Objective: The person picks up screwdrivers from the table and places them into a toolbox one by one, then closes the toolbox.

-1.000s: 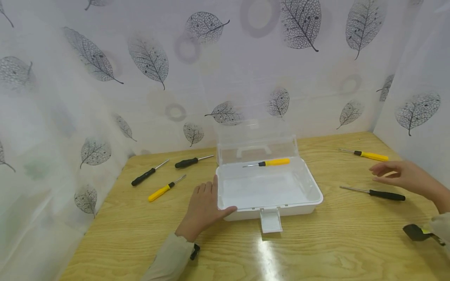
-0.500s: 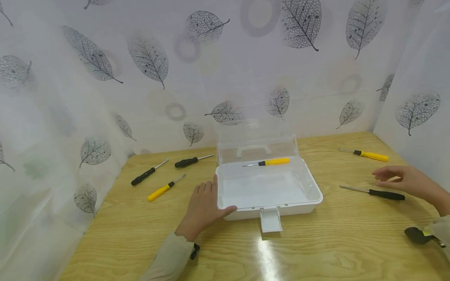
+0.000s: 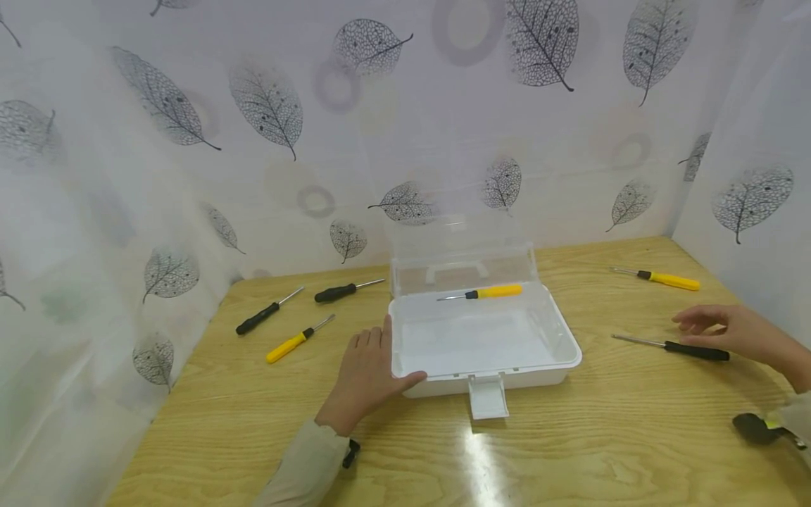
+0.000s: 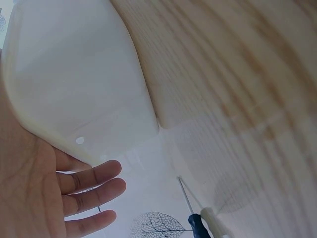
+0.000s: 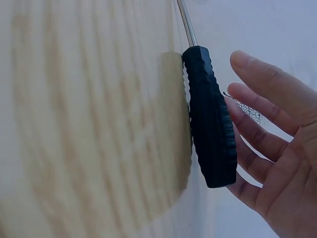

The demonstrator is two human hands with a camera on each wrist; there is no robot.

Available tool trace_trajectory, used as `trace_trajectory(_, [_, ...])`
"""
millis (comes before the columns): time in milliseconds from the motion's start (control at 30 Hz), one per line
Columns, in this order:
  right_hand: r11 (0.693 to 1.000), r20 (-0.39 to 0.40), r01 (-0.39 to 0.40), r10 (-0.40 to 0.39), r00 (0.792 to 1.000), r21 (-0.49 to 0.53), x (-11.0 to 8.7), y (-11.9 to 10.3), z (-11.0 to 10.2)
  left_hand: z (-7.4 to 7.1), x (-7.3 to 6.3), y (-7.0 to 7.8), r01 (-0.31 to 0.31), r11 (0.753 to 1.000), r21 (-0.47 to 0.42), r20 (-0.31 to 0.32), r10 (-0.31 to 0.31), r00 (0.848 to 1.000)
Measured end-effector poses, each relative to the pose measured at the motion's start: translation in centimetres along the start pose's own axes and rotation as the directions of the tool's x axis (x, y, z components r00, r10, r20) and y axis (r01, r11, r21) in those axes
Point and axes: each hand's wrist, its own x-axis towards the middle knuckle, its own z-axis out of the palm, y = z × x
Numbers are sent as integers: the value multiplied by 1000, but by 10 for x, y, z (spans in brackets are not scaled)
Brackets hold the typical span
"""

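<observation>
A white plastic toolbox (image 3: pixel 481 384) stands with its clear lid (image 3: pixel 500 264) raised, and a yellow screwdriver (image 3: pixel 498 291) lies inside along the back. My left hand (image 3: pixel 366 384) rests against the box's left side, thumb over the front corner; in the left wrist view its fingers (image 4: pixel 96 193) are extended beside the white wall. At the right, my right hand (image 3: pixel 738 334) hovers at a black screwdriver (image 3: pixel 697 351) on the table. In the right wrist view the black handle (image 5: pixel 210 119) is in front of the loosely bent fingers, which hold nothing.
Left of the box lie two black screwdrivers (image 3: pixel 258 318) and a yellow screwdriver (image 3: pixel 288 347). Another yellow screwdriver (image 3: pixel 673 282) lies at the back right. The box's latch (image 3: pixel 488 400) hangs down at the front. A leaf-patterned curtain (image 3: pixel 443 127) surrounds the wooden table (image 3: pixel 570 451).
My right hand has come down and slightly to the right, closer to the black screwdriver's handle. The left hand and the toolbox have stayed put.
</observation>
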Motion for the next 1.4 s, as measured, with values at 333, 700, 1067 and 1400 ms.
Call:
trace_trajectory(333, [997, 81, -76, 76, 994, -7, 2, 2, 1, 0, -1, 0, -5, 1000, 4, -10, 5, 1000])
trace_trajectory(700, [999, 85, 0, -3, 996, 32, -2, 4, 4, 0, -1, 0, -3, 1000, 6, -12, 3, 1000])
trace_trajectory(1067, [999, 101, 44, -46, 994, 25, -2, 9, 5, 0, 0, 0, -4, 1000, 0, -4, 4, 1000])
trace_trajectory(1400, [996, 92, 80, -82, 992, 30, -2, 12, 4, -1, -1, 1, -20, 1000, -5, -24, 20, 1000])
